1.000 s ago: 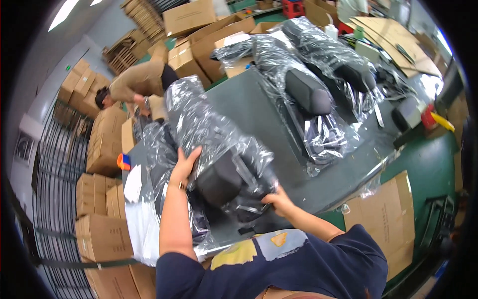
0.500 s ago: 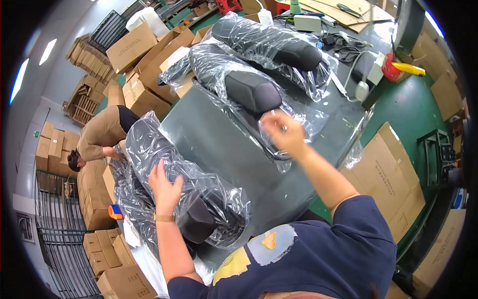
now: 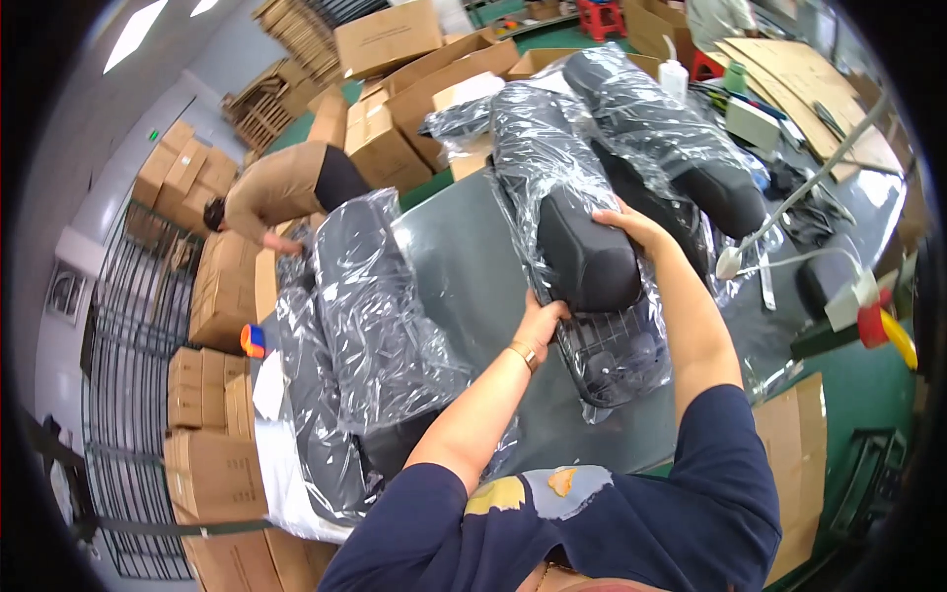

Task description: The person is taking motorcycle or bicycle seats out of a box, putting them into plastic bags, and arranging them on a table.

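At the flat dark-grey table (image 3: pixel 459 261), we grip a long, black, plastic-wrapped padded piece (image 3: pixel 589 261) with our left hand (image 3: pixel 539 328) and right hand (image 3: pixel 637 229).

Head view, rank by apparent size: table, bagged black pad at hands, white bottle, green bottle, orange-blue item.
1. Table
2. Bagged black pad
3. White bottle
4. Green bottle, orange-blue item: too alike to rank

The left forearm (image 3: pixel 472 412) slants far and rightward to the curled left hand (image 3: pixel 539 323), thumb (image 3: pixel 560 309) pointing right. The right forearm (image 3: pixel 695 311) angles leftward to the farther right hand (image 3: pixel 636 227), its fingers (image 3: pixel 606 216) slightly bent.
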`<state>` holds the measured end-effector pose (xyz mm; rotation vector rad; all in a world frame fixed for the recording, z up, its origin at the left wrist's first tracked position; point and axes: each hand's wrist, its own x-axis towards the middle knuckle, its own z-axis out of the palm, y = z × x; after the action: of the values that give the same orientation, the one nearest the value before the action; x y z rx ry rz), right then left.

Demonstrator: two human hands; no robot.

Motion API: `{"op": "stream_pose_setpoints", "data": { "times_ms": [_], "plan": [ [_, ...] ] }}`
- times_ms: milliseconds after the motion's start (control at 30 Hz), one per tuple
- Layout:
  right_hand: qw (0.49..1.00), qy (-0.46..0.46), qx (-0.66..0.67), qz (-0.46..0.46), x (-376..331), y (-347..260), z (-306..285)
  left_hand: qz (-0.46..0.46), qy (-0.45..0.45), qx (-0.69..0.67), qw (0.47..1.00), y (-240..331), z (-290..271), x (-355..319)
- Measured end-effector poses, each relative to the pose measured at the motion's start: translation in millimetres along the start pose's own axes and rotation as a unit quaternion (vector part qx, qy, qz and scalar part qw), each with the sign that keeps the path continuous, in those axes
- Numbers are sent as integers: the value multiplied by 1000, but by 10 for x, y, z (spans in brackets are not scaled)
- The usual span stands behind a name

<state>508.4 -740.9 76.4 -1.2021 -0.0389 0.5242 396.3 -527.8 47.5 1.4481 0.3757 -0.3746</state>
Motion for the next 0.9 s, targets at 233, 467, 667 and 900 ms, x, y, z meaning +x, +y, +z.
{"op": "stream_pose_setpoints", "data": {
  "times_ms": [233,467,667,900],
  "plan": [
    [979,-32,-168,-107,185,381,766,22,114,-37,992,-278,-649,-708],
    [943,-116,-268,-158,223,595,1827,268,97,271,919,-152,-1149,-2038],
    [955,-49,-230,-178,240,878,1866,471,80,578,662,834,-540,-1505],
    [920,262,-53,-288,-492,808,1001,317,37,787,528,763,-636,-630]
  ]
}}
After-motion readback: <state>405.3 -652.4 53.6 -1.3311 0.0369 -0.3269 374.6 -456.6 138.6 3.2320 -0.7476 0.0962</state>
